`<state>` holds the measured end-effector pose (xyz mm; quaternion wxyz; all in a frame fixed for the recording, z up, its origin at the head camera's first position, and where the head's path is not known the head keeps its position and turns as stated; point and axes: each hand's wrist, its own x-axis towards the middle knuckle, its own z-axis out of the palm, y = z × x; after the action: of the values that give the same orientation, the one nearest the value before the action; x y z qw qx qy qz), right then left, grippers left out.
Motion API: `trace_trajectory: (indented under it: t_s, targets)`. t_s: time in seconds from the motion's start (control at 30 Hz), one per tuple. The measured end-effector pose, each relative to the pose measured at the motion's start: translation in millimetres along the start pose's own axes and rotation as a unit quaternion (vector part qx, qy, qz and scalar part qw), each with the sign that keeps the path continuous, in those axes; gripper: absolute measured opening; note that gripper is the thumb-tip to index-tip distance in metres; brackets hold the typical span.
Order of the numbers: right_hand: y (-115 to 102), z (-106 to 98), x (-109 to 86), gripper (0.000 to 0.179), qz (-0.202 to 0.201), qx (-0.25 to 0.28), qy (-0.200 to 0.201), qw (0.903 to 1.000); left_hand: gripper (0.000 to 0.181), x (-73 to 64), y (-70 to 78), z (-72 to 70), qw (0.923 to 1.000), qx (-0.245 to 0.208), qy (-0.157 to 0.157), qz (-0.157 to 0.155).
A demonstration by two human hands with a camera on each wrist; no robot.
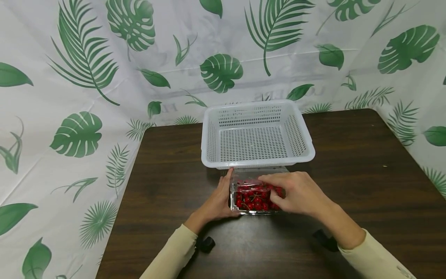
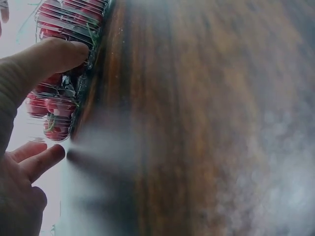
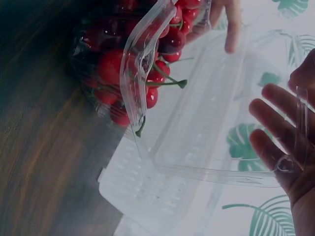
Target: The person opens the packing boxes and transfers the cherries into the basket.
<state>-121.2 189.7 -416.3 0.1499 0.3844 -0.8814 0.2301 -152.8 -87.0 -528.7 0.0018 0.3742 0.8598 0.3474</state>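
A clear plastic clamshell box (image 1: 235,208) of red cherries (image 1: 257,202) sits on the table between both hands, its transparent lid (image 3: 216,108) raised and hinged at the far side. My left hand (image 1: 220,198) holds the box at its left end. In the left wrist view the thumb (image 2: 64,55) lies against the front wall, while the other fingers (image 2: 42,160) are by the end. Over the right side, my right hand (image 1: 296,192) pinches the lid edge; fingers (image 3: 273,118) show through the clear plastic. A green stem (image 3: 167,83) pokes past the rim.
Directly behind the box stands a white perforated plastic basket (image 1: 256,163), with nothing inside. The dark wood table (image 1: 167,174) extends to both sides. A white sheet with green leaves (image 1: 174,50) hangs behind it. Dark wrist devices (image 1: 207,245) sit under the forearms.
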Motion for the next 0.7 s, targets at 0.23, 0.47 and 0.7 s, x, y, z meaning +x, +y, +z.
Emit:
trace_trajectory:
  t_s: [0.23, 0.47, 0.7]
  targets:
    - [5, 0, 1.8, 0.034, -0.020, -0.052, 0.051, 0.9971, 0.147, -2.2, 1.5, -0.3, 1.0000, -0.002, -0.004, -0.008]
    - [8, -3, 3.1, 0.036, -0.014, -0.050, 0.067, 0.9964, 0.146, -6.3, 2.1, -1.6, 1.0000, -0.005, -0.006, -0.001]
    - [8, -5, 6.3, 0.044, -0.004, -0.047, 0.083, 0.9954, 0.136, -13.4, 3.5, -4.8, 0.9999, -0.001, -0.008, 0.006]
